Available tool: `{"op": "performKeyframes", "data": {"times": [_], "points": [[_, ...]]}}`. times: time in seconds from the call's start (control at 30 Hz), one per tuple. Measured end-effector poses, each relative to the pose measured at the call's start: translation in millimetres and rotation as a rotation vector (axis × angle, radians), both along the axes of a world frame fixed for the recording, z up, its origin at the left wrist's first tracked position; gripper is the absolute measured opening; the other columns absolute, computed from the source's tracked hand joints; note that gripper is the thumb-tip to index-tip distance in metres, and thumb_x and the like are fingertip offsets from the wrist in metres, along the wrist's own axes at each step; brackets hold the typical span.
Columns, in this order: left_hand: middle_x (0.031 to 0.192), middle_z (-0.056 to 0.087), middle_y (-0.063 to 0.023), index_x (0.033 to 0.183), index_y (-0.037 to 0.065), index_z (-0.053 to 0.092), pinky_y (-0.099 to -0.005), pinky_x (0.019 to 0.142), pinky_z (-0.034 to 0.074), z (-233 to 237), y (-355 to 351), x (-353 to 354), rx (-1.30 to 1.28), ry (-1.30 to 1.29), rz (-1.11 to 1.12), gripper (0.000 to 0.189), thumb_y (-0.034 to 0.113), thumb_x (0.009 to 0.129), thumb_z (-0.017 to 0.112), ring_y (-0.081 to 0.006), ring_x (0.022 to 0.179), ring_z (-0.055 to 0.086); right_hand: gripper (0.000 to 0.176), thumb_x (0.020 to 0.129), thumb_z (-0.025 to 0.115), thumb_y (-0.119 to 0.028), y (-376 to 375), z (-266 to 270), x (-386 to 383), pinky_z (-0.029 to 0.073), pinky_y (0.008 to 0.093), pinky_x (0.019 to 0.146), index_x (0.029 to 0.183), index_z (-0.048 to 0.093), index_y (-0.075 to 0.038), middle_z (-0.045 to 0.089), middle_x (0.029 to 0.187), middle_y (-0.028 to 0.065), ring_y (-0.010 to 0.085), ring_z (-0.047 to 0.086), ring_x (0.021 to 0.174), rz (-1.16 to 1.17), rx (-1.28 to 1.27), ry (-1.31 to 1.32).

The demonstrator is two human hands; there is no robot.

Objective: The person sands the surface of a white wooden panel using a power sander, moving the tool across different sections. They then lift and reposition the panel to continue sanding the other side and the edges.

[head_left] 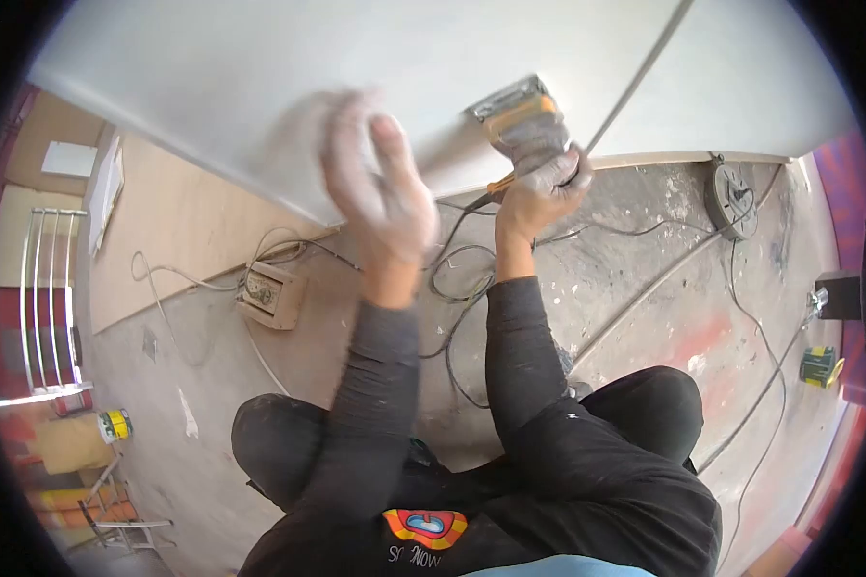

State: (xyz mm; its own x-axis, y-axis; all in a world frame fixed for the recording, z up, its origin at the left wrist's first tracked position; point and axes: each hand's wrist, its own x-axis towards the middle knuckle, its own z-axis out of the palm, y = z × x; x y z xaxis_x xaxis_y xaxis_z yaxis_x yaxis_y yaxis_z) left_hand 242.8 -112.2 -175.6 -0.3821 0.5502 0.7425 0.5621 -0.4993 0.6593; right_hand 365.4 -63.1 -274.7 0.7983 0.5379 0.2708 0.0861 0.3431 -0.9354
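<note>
A large white panel fills the top of the head view. My right hand grips an orange and grey power sander whose pad lies against the panel near its lower edge. My left hand is blurred, its fingers apart and dusted white, held flat over the panel surface to the left of the sander with nothing in it. The sander's cable runs up and to the right across the panel. Both arms wear dark sleeves.
A wooden socket box with tangled cables lies on the dusty concrete floor. A cable reel sits at the right, a yellow-green device further right. Plywood sheets and a metal rack stand at the left.
</note>
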Motion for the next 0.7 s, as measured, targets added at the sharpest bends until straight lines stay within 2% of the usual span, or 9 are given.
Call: {"op": "performKeyframes", "data": {"times": [0.03,0.1,0.23,0.33,0.4,0.43,0.53,0.63,0.7], "points": [[0.128,0.063,-0.0202,0.128,-0.005,0.059,-0.0528,0.115,0.034,20.6,5.0,-13.1,0.051,0.246,0.145,0.045,0.034,0.107,0.051,-0.0370,0.133,0.050,0.036,0.105,0.057,-0.026,1.4,-18.1,3.1,0.053,0.0390,0.090,0.125,0.057,0.004,0.054,0.124,0.0181,0.0283,0.061,0.106,-0.011,-0.003,0.013],[0.147,0.053,-0.0178,0.146,0.004,0.050,-0.0600,0.116,0.030,50.2,34.6,-36.7,0.224,0.567,0.389,0.053,0.038,0.106,0.051,-0.0391,0.145,0.038,0.046,0.102,0.064,-0.026,6.0,-48.5,7.7,0.052,0.0409,0.094,0.130,0.050,0.007,0.053,0.130,0.0232,0.0305,0.060,0.113,0.053,-0.051,0.515],[0.161,0.036,-0.0229,0.158,0.013,0.037,-0.0702,0.112,0.027,93.7,88.5,-47.6,0.309,0.819,0.541,0.072,0.046,0.099,0.063,-0.0496,0.150,0.024,0.062,0.095,0.074,-0.026,-7.2,-49.4,-18.0,0.053,0.0410,0.094,0.135,0.042,0.009,0.052,0.130,0.0259,0.0310,0.060,0.115,0.066,-0.199,0.600],[0.168,0.012,-0.0289,0.165,0.023,0.021,-0.0757,0.117,0.012,92.8,106.1,-45.1,0.088,0.980,0.570,0.092,0.028,0.088,0.071,-0.0452,0.157,0.007,0.068,0.086,0.083,-0.025,-16.9,-19.6,-36.0,0.051,0.0421,0.097,0.132,0.044,0.007,0.052,0.126,0.0240,0.0307,0.059,0.115,0.113,-0.078,0.371],[0.168,0.029,-0.0128,0.162,0.021,0.030,-0.0784,0.108,0.024,67.1,109.1,-56.9,0.086,1.319,0.392,0.072,0.049,0.101,0.055,-0.0423,0.154,0.024,0.066,0.084,0.084,-0.023,-13.4,13.7,-24.4,0.050,0.0414,0.097,0.130,0.046,0.006,0.052,0.126,0.0238,0.0299,0.058,0.116,0.021,-0.112,0.089],[0.169,0.028,-0.0069,0.163,0.022,0.028,-0.0763,0.110,0.025,53.4,104.2,-58.9,-0.056,1.471,0.318,0.072,0.050,0.101,0.053,-0.0367,0.154,0.026,0.064,0.082,0.086,-0.022,-10.0,30.5,-17.5,0.050,0.0407,0.097,0.127,0.049,0.005,0.053,0.125,0.0236,0.0292,0.057,0.117,-0.067,-0.143,-0.201],[0.168,0.030,0.0052,0.164,0.028,0.026,-0.0629,0.118,0.028,11.0,86.9,-70.3,-0.295,1.778,0.018,0.069,0.044,0.102,0.053,-0.0190,0.153,0.032,0.062,0.078,0.088,-0.018,5.1,79.7,15.1,0.052,0.0391,0.091,0.124,0.052,0.004,0.055,0.121,0.0232,0.0281,0.061,0.110,-0.163,0.010,-0.450],[0.169,0.026,0.0115,0.165,0.031,0.018,-0.0503,0.124,0.022,-0.1,75.4,-83.6,-0.251,2.065,-0.008,0.070,0.043,0.103,0.049,-0.0102,0.153,0.027,0.062,0.078,0.088,-0.018,24.2,77.3,45.9,0.054,0.0401,0.086,0.122,0.052,0.005,0.058,0.116,0.0219,0.0278,0.063,0.101,-0.070,0.073,-0.121],[0.170,0.022,0.0139,0.165,0.033,0.015,-0.0533,0.126,0.016,19.6,78.4,-82.8,-0.313,2.070,-0.070,0.075,0.045,0.101,0.053,-0.0105,0.154,0.024,0.061,0.079,0.087,-0.015,30.5,43.7,57.1,0.056,0.0406,0.083,0.122,0.050,0.008,0.061,0.111,0.0210,0.0269,0.065,0.095,-0.082,0.119,-0.022]]}}
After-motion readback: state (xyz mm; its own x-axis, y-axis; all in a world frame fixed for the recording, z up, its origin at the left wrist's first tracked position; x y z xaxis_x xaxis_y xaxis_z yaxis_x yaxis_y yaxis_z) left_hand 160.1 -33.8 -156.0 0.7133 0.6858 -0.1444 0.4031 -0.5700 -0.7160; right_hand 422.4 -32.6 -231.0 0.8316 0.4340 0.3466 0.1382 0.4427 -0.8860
